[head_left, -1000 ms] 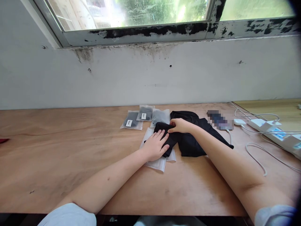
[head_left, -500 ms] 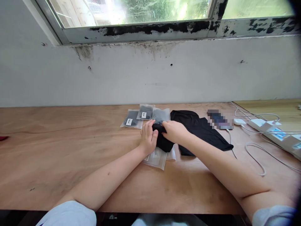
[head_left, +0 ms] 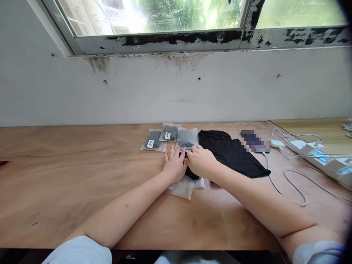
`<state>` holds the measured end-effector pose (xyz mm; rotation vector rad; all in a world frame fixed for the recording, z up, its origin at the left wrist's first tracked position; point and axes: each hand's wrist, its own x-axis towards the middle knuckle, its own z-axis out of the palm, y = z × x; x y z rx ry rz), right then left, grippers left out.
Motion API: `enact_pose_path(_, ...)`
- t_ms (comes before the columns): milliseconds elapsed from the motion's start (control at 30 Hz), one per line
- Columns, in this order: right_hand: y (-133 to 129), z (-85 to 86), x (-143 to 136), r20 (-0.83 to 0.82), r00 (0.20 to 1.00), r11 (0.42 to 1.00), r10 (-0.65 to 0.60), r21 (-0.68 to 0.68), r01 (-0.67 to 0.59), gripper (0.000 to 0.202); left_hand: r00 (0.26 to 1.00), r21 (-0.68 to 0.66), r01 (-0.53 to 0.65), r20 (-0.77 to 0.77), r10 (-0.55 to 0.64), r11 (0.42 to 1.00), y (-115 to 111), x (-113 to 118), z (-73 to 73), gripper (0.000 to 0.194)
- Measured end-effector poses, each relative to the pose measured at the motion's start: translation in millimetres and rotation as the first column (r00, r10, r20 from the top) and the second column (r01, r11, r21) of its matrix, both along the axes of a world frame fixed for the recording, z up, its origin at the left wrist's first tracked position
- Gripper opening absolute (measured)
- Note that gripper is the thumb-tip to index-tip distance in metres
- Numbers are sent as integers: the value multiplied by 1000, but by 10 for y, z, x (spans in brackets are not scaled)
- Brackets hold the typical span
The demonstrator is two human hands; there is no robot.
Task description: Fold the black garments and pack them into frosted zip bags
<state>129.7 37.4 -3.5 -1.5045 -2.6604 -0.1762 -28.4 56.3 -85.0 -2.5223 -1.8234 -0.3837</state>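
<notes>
Between my hands lies a small folded black cloth [head_left: 191,173], mostly covered by them. My left hand [head_left: 175,167] rests on its left side with the fingers spread. My right hand [head_left: 201,159] is closed on the cloth's upper part, its fingertips curled out of sight. Under the cloth are frosted plastic bags [head_left: 183,191]. Just beyond my hands is another frosted bag [head_left: 187,137] with something dark inside. A larger black garment [head_left: 233,152] lies spread out to the right, partly behind my right forearm.
Two labelled frosted bags [head_left: 154,141] with dark contents lie at the back left of my hands. A phone [head_left: 254,141], blurred out, is plugged into a white cable. Further right is a white power strip [head_left: 319,156] with chargers and loose cables. A wall and window border the wooden table [head_left: 82,176].
My right hand has moved a little down and toward my left hand, so the two now touch. Less of the folded black cloth shows. My left fingers have spread wider.
</notes>
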Motion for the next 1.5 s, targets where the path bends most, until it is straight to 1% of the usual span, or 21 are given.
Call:
enact_pose_path(100, 24, -131, 13, 40, 998, 999, -45, -23, 46, 49, 1000, 6, -21, -18, 21, 1000, -2, -1, -53, 58)
enact_pose_path(200, 88, -233, 46, 67, 998, 996, -3, -87, 9, 56, 1000, 72, 3, 21, -4, 997, -4, -4, -53, 54)
enact_pose_path(300, 206, -258, 93, 50, 997, 989, 65, -136, -58, 61, 987, 219, 9, 157, -44, 976, -24, -12, 24, 47)
enact_pose_path(400, 340, -247, 112, -37, 994, 963, 105, -245, -111, 58, 943, 395, 19, 299, -148, 919, -63, -33, 125, 35)
enact_pose_path(467, 421, -232, 113, -137, 988, 927, 75, -356, -120, 44, 909, 465, 149, 284, -306, 873, -103, -47, 166, 25)
enact_pose_path(533, 497, -214, 133, -195, 981, 887, 22, -450, -109, 32, 847, 455, 405, 140, -512, 793, -156, -43, 178, 18)
enact_pose_path(600, 572, -196, 198, -278, 960, 837, -36, -533, -123, 27, 749, 330, 636, -46, -661, 698, -222, -10, 174, 16)
enact_pose_path(633, 610, -191, 251, -360, 930, 795, -75, -584, -162, 27, 724, 251, 684, -111, -681, 685, -257, 15, 172, 18)
enact_pose_path(667, 648, -190, 316, -471, 872, 737, -130, -634, -233, 28, 728, 181, 686, -150, -669, 705, -292, 45, 173, 20)
enact_pose_path(700, 686, -196, 389, -589, 780, 665, -212, -672, -327, 31, 762, 129, 647, -163, -627, 752, -323, 75, 176, 23)
enact_pose_path(733, 722, -209, 464, -687, 656, 598, -313, -679, -426, 35, 812, 98, 580, -158, -562, 809, -349, 104, 182, 27)
enact_pose_path(767, 757, -232, 537, -747, 520, 552, -414, -660, -509, 39, 860, 76, 503, -144, -489, 861, -368, 130, 190, 32)
enact_pose_path(800, 790, -266, 603, -774, 383, 532, -504, -628, -568, 41, 897, 52, 431, -132, -421, 901, -381, 152, 199, 39)
enact_pose_path(867, 847, -361, 700, -764, 151, 542, -627, -567, -620, 41, 946, 3, 305, -116, -303, 952, -389, 183, 217, 47)
enact_pose_path(900, 872, -419, 729, -746, 68, 551, -663, -547, -630, 39, 961, -22, 253, -114, -253, 967, -388, 194, 226, 48)
enact_pose_path(967, 913, -534, 753, -707, -23, 549, -707, -527, -649, 34, 977, -56, 174, -112, -180, 983, -385, 211, 242, 47)
enact_pose_path(1033, 940, -625, 750, -686, -37, 528, -726, -522, -670, 33, 985, -43, 135, -105, -138, 990, -386, 225, 254, 47)
enact_pose_path(1167, 950, -691, 753, -681, 13, 454, -732, -501, -737, 33, 991, 58, 105, -87, -100, 993, -383, 240, 230, 54)
enact_pose_path(1300, 936, -690, 784, -657, 62, 380, -751, -508, -773, 30, 994, 80, 87, -75, -81, 993, -346, 245, 145, 43)
enact_pose_path(1433, 932, -695, 791, -640, 58, 370, -766, -514, -774, 32, 997, 6, 39, -67, -38, 999, -315, 269, 117, 58)
enact_pose_path(1500, 929, -689, 783, -625, 53, 371, -779, -528, -764, 29, 998, -20, 4, -60, -5, 1000, -309, 283, 134, 60)
